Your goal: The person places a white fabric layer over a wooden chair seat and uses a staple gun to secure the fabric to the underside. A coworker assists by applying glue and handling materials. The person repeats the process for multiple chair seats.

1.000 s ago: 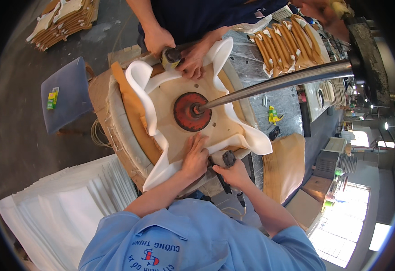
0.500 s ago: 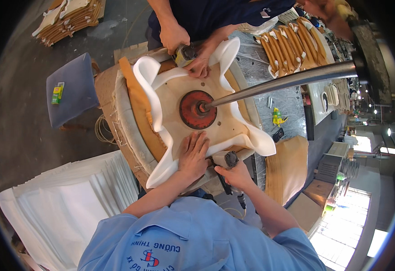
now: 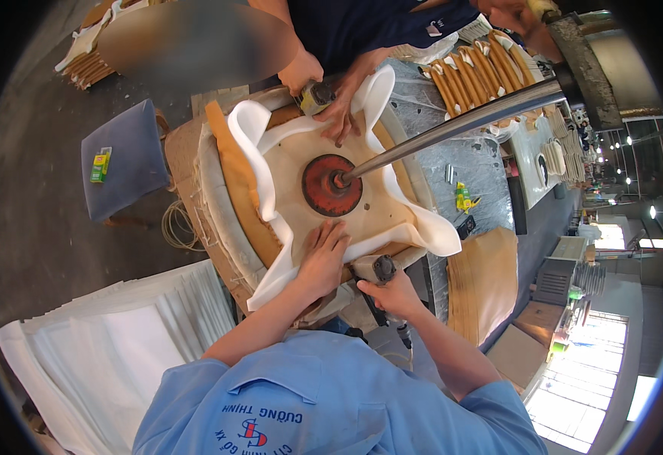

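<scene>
- Left hand (image 3: 321, 256) lies flat with fingers spread, pressing the white foam (image 3: 271, 220) down onto the near edge of the round wooden seat panel (image 3: 392, 205).
- Right hand (image 3: 392, 292) is wrapped around a staple gun (image 3: 377, 271), nose right at the panel's near rim, just beside the left hand.
- Red press disc (image 3: 331, 184) sits dead centre on the panel, with a steel rod (image 3: 460, 125) running off to the upper right.
- Across the panel, a co-worker's hands (image 3: 331, 98) work the far edge with another tool.
- Blue stool (image 3: 123, 159) stands off to the left, well apart.
</scene>
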